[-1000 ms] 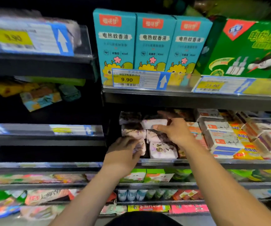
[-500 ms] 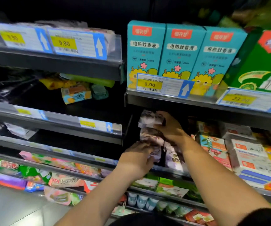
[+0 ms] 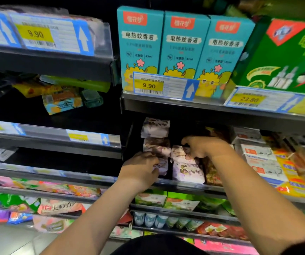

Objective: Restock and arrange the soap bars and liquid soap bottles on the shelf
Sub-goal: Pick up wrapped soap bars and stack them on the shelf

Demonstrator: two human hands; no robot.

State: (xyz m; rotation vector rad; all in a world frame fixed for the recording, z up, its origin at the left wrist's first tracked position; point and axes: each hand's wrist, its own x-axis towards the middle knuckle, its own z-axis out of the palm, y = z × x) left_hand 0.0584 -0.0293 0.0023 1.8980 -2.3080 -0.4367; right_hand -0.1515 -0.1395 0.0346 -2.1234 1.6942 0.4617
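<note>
Pale lilac wrapped soap bars [image 3: 155, 128] stand in two stacks on the dark middle shelf [image 3: 212, 188]. The left stack is three high, the right stack two. My left hand [image 3: 140, 169] grips the bottom bar of the left stack [image 3: 163, 167] at the shelf's front edge. My right hand [image 3: 202, 147] reaches in from the right and pinches the upper bar of the right stack [image 3: 178, 151], above a lower bar [image 3: 187, 172]. Its fingertips are partly hidden in shadow.
Brown-patterned packs [image 3: 211, 173] and white and orange soap boxes [image 3: 262, 162] fill the shelf to the right. Teal cartons [image 3: 183, 45] and a green box [image 3: 284, 56] stand above behind price tags [image 3: 164, 86]. Lower shelves hold green boxes [image 3: 166, 199] and small bottles [image 3: 148, 219].
The view has swung left. My right hand came down from the top bar of the left stack to the right stack. My left hand stays on the bottom bar.
</note>
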